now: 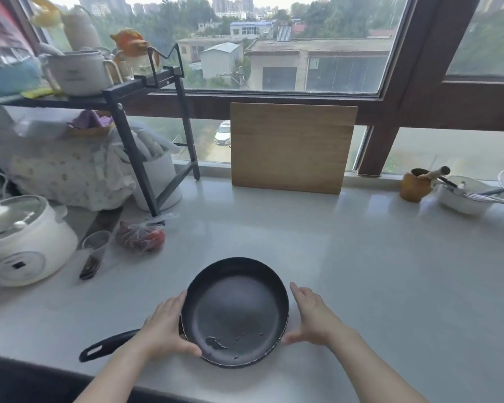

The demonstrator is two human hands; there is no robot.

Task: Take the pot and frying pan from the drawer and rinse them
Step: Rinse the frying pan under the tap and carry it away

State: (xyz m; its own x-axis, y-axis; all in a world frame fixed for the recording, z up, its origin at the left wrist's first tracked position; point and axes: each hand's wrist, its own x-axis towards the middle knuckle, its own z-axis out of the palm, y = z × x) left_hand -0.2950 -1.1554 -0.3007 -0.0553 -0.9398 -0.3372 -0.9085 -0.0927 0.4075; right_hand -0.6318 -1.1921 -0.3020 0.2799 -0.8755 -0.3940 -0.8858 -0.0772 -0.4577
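Observation:
A black frying pan (234, 311) sits on the pale countertop (361, 271) close to the front edge. Its inside shows a few worn patches near the front. A long black handle (108, 346) sticks out to the lower left. My left hand (165, 327) holds the pan's left side, with the thumb curled at the lower rim. My right hand (310, 315) lies beside the right rim with straight fingers, its thumb tip at the rim. No pot is in view.
A white rice cooker (21, 242) stands at the left, with a small cup (96, 242) and a bagged red item (141, 235) beside it. A black rack (146, 135) holds mugs. A wooden board (291, 146) leans on the window. A mortar (415, 184) and white bowl (463, 199) stand far right.

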